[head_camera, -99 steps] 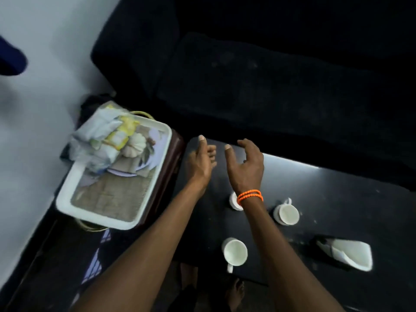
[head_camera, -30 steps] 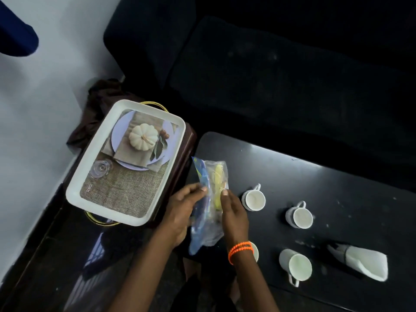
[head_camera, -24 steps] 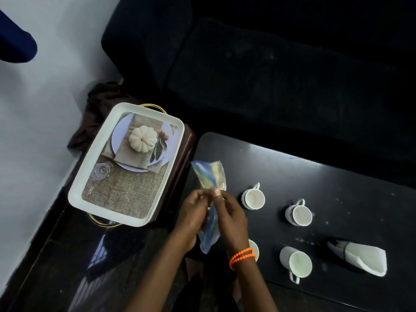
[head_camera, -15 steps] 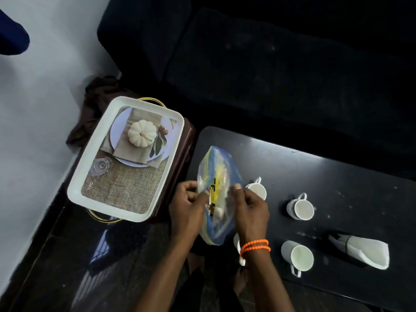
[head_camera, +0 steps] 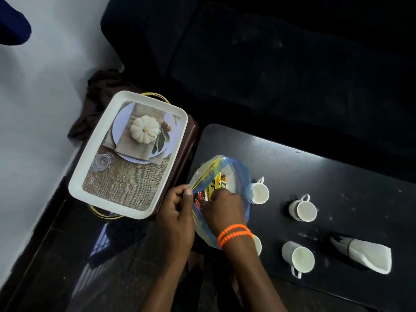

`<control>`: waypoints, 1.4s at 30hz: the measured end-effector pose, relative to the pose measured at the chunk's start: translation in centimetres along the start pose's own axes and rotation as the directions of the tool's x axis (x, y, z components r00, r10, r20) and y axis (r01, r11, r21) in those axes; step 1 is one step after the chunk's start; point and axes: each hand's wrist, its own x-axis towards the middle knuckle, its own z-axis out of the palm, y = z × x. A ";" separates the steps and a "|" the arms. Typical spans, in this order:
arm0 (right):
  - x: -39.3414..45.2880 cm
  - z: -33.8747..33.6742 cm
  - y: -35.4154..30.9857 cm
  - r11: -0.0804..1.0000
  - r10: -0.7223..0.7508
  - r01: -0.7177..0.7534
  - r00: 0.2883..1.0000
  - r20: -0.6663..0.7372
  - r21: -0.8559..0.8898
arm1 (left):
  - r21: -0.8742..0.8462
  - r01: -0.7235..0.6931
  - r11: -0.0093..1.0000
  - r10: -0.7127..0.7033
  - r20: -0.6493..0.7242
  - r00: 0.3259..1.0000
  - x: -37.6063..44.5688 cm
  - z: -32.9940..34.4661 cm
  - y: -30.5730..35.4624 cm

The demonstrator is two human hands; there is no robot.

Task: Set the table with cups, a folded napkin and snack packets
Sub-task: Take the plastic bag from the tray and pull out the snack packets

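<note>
Both forearms reach forward over the near left corner of the black table (head_camera: 337,199). The left hand (head_camera: 177,212) is turned thumb-up, its fingers (head_camera: 188,194) pinching the left lip of a clear blue-tinted zip bag (head_camera: 242,176) with a yellow seal strip, holding the mouth wide. The right hand (head_camera: 222,208), an orange bead bracelet (head_camera: 234,233) doubled at its wrist, dips knuckles-up into the bag's opening; its fingers are curled down among the snack packets (head_camera: 213,188) inside, but the bag and hand hide whether they grip one. The packets show yellow, red and white wrappers with dark lettering too blurred to read.

Four white cups stand on the table: one (head_camera: 260,192) touching the bag's right edge, one (head_camera: 302,209) further right, one (head_camera: 298,258) nearer the front, and one (head_camera: 257,244) mostly hidden behind the right wrist. The folded napkin (head_camera: 364,253) lies at the right end. A white tray (head_camera: 90,167) printed with a pumpkin sits left of the table.
</note>
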 end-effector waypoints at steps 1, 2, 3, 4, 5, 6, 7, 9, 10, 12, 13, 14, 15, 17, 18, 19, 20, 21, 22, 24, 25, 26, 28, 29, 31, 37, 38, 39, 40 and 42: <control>1.2 1.2 0.1 0.996 0.081 -0.079 0.994 0.074 -0.031 | 0.003 -0.005 1.000 0.005 -0.011 1.000 0.1 0.0 0.0; 2.2 2.5 0.3 0.994 0.111 -0.109 0.987 0.117 -0.022 | 0.008 -0.004 1.000 0.004 -0.015 1.000 0.2 0.1 -0.1; 2.9 3.6 0.4 0.994 0.112 -0.112 0.985 0.132 -0.010 | 0.013 0.001 1.000 -0.001 -0.013 1.000 0.3 0.1 -0.2; 3.4 4.6 0.5 0.994 0.106 -0.106 0.986 0.131 -0.007 | 0.017 0.006 1.000 -0.006 -0.008 1.000 0.3 0.2 -0.3; 3.7 5.4 0.5 0.995 0.098 -0.097 0.987 0.124 -0.012 | 0.024 0.011 1.000 -0.011 -0.002 1.000 0.4 0.2 -0.4; 4.0 6.0 0.5 0.996 0.083 -0.082 0.990 0.115 -0.019 | 0.033 0.018 0.999 -0.018 0.000 1.000 0.4 0.2 -0.5; 4.0 6.2 0.5 0.998 0.065 -0.063 0.992 0.107 -0.025 | 0.036 0.027 0.999 -0.027 -0.003 1.000 0.4 0.1 -0.6; 3.8 5.3 0.2 1.000 0.017 -0.015 0.996 0.091 -0.021 | 0.028 0.038 0.999 -0.037 -0.031 0.999 0.7 -0.1 -0.8; 3.3 4.4 -0.1 0.999 -0.024 0.026 0.997 0.075 -0.022 | 0.025 0.040 0.999 -0.039 -0.055 0.998 0.8 -0.3 -0.7; 1.5 1.8 -0.8 0.990 -0.122 0.122 0.993 0.009 -0.065 | 0.004 0.044 0.999 -0.043 -0.119 0.992 1.2 -0.5 -0.6; 0.1 0.0 -1.1 0.980 -0.180 0.175 0.983 -0.048 -0.091 | -0.010 0.046 0.999 -0.047 -0.146 0.988 1.4 -0.7 -0.5; -1.4 -1.9 -1.3 0.967 -0.246 0.236 0.962 -0.121 -0.093 | -0.021 0.047 0.999 -0.050 -0.165 0.985 1.6 -0.9 -0.5; -2.8 -4.2 -1.4 0.950 -0.312 0.307 0.932 -0.186 -0.058 | -0.028 0.044 0.999 -0.049 -0.178 0.983 1.8 -1.0 -0.5; -4.7 -9.2 -1.6 0.890 -0.399 0.438 0.882 -0.251 0.125 | -0.041 0.048 0.998 -0.055 -0.191 0.980 2.0 -1.2 -0.6; -4.5 -11.2 -1.0 0.842 -0.428 0.497 0.853 -0.299 0.212 | -0.053 0.058 0.997 -0.067 -0.196 0.978 2.1 -1.3 -0.6; -3.8 -12.9 -0.3 0.801 -0.420 0.527 0.833 -0.359 0.286 | -0.064 0.069 0.996 -0.080 -0.199 0.977 2.1 -1.3 -0.6; -2.4 -14.0 0.4 0.777 -0.362 0.512 0.839 -0.406 0.366 | -0.069 0.079 0.994 -0.092 -0.198 0.976 2.0 -1.2 -0.5; -0.3 -14.3 1.3 0.767 -0.255 0.457 0.861 -0.440 0.450 | -0.067 0.088 0.994 -0.099 -0.194 0.976 1.9 -1.1 -0.4; 2.2 -14.0 2.2 0.758 -0.129 0.382 0.882 -0.453 0.528 | -0.067 0.092 0.994 -0.103 -0.188 0.977 1.9 -1.0 -0.3; 7.9 -12.0 3.7 0.714 0.079 0.207 0.925 -0.371 0.669 | -0.077 0.091 0.993 -0.103 -0.170 0.980 1.6 -0.8 -0.2; 10.5 -10.5 4.1 0.664 0.140 0.119 0.950 -0.279 0.738 | -0.075 0.090 0.993 -0.101 -0.160 0.982 1.4 -0.7 -0.3; 12.9 -8.8 4.5 0.606 0.183 0.026 0.968 -0.171 0.795 | -0.071 0.088 0.994 -0.098 -0.149 0.984 1.3 -0.6 -0.2; 16.6 -5.3 5.3 0.561 0.237 -0.160 0.971 0.028 0.812 | -0.070 0.080 0.994 -0.089 -0.136 0.987 1.1 -0.3 -0.2; 17.6 -3.9 5.8 0.584 0.250 -0.227 0.964 0.093 0.780 | -0.071 0.074 0.995 -0.083 -0.135 0.987 1.1 -0.2 -0.1; 18.6 -2.0 6.6 0.663 0.284 -0.292 0.950 0.130 0.689 | -0.072 0.060 0.996 -0.069 -0.129 0.989 1.2 0.0 0.0; 13.8 -5.4 5.0 0.858 0.268 0.026 0.829 -0.491 0.513 | -0.061 0.073 0.995 -0.079 -0.102 0.992 1.2 1.1 0.9; 11.1 -6.6 4.1 0.813 0.222 0.179 0.784 -0.579 0.554 | -0.060 0.084 0.995 -0.090 -0.097 0.991 1.2 1.3 1.0; 8.2 -7.6 3.6 0.759 0.131 0.329 0.768 -0.627 0.562 | -0.061 0.096 0.993 -0.101 -0.088 0.991 1.1 1.4 1.0; 5.3 -8.3 3.0 0.700 -0.003 0.439 0.791 -0.612 0.563 | -0.060 0.106 0.993 -0.111 -0.080 0.991 1.0 1.6 1.1; 1.1 -7.8 2.1 0.656 -0.223 0.418 0.903 -0.368 0.629 | -0.053 0.108 0.993 -0.112 -0.085 0.990 0.9 1.8 1.2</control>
